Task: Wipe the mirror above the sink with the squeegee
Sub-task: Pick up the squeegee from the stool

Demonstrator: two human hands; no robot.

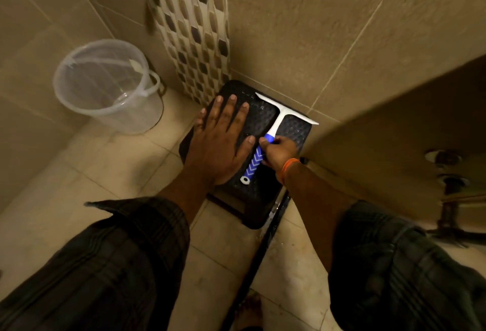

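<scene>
A squeegee [273, 127] with a white T-shaped blade and a blue-and-white handle lies on a black plastic stool [256, 117] in the corner of the tiled floor. My right hand [280, 153] is closed around the middle of the handle. My left hand [223, 141] rests flat on the stool's top, fingers spread, just left of the handle. The mirror is out of view.
A clear plastic bucket [110, 86] stands on the floor at the left by the wall. The underside of the sink [394, 133] juts out at the right, with its drain pipe [449, 199] below. Beige tiled walls close the corner behind the stool.
</scene>
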